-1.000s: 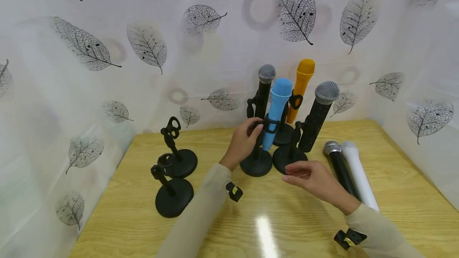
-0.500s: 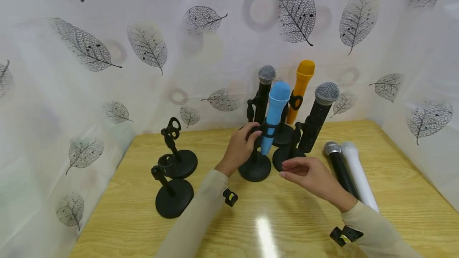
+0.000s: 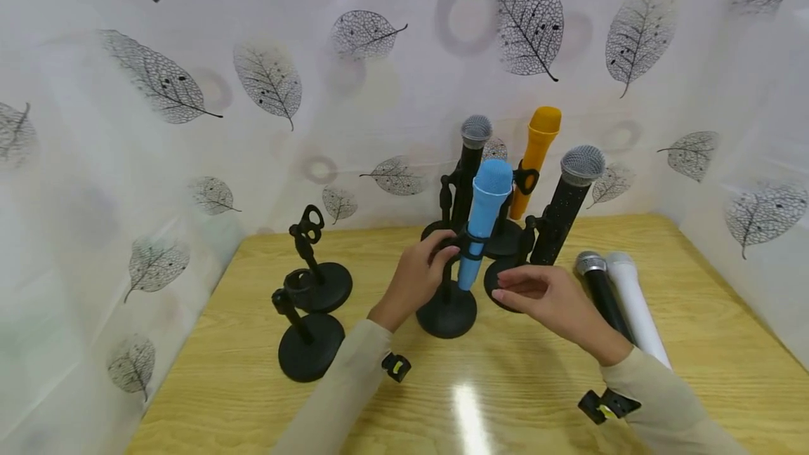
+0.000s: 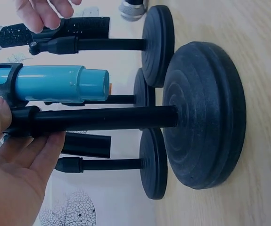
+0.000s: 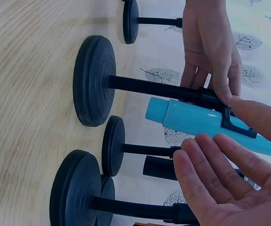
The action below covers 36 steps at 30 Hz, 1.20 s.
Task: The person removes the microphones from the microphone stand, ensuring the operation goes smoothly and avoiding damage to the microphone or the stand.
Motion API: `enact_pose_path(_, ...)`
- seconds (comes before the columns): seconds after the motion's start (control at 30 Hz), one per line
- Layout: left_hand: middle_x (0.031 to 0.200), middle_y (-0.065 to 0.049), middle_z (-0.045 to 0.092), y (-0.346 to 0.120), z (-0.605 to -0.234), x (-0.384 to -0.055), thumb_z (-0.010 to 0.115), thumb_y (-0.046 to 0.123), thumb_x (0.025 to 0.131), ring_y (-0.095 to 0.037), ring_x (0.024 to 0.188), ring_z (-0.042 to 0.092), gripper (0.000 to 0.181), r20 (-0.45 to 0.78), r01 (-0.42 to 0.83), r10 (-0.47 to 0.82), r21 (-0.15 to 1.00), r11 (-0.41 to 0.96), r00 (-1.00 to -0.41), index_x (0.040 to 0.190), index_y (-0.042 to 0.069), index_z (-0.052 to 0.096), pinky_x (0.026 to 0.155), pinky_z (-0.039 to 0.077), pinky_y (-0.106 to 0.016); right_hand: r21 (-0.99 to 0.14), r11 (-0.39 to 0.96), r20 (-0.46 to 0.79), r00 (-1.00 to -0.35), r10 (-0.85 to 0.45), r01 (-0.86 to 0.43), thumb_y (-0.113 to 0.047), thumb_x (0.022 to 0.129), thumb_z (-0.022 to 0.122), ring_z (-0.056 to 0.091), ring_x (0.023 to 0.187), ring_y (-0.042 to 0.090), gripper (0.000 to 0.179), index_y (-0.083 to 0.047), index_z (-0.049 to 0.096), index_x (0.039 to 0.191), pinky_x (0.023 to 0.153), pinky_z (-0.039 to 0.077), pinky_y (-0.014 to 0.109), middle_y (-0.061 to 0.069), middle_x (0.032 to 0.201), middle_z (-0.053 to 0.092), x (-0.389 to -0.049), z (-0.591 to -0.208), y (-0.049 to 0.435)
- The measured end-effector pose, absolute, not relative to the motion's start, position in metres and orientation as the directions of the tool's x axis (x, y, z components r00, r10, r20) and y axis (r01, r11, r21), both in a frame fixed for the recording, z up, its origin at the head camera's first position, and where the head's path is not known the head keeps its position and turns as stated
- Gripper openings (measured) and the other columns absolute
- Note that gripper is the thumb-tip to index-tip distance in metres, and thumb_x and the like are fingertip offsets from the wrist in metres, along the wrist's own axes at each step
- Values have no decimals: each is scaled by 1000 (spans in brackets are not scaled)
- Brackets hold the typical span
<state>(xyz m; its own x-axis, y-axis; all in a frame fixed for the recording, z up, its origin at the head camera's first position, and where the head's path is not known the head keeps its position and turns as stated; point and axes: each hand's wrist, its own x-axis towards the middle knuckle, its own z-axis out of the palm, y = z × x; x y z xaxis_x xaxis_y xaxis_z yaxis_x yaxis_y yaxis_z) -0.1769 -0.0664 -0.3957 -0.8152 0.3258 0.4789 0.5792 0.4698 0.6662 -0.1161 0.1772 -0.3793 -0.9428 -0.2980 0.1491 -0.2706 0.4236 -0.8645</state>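
Observation:
My left hand grips the top of a black microphone stand, thumb and fingers round its upper joint just below the clip. A blue microphone sits in that clip, head up and slightly tilted. The stand's round base is low over the wooden table, nearer me than the other filled stands. My right hand hovers right of the blue microphone, fingers loosely bent with nothing between them. In the right wrist view its fingers are beside the blue microphone's body.
Behind stand a black microphone, an orange microphone and a speckled black microphone in stands. Two stands with bare clips, one front and one behind, are at left. A black microphone and white microphone lie at right.
My left hand has drawn the stand with the blue microphone toward me, away from the stands behind. My right hand has stayed nearly in place. The head view has shifted slightly.

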Motion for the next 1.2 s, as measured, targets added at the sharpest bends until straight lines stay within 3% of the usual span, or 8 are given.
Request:
enact_pose_path(0.17,101,-6,72,-73,-396,-169,57,19,105,-12,76,61,27,471,582,343,671,459,-813,127,6,64,70,53,-26,-860,420,169,-937,-305,-291,-21,94,76,72,96,20,34,2,71,118,79,59,25,15,110,73,-117,-376,174)
enact_pose_path(0.5,97,-3,71,-80,-395,-153,57,21,105,-9,71,59,28,437,562,356,681,469,-826,129,9,64,65,50,-26,-858,402,207,-931,-300,-320,-21,95,75,71,100,21,35,1,69,121,83,57,23,14,116,71,-119,-364,167)
enact_pose_path(0.73,104,-6,73,-83,-394,-142,57,19,105,-10,79,65,28,433,565,367,688,456,-823,130,7,63,70,54,-26,-843,406,240,-923,-301,-352,-23,95,75,72,99,20,35,0,70,121,83,57,22,13,115,72,-122,-351,162)
enact_pose_path(1.2,103,-5,73,-91,-393,-127,56,19,105,-11,84,67,28,434,576,387,687,443,-814,129,7,63,73,56,-27,-830,387,289,-903,-318,-402,-24,93,77,73,97,20,29,-6,72,115,82,59,27,5,106,75,-123,-333,146)
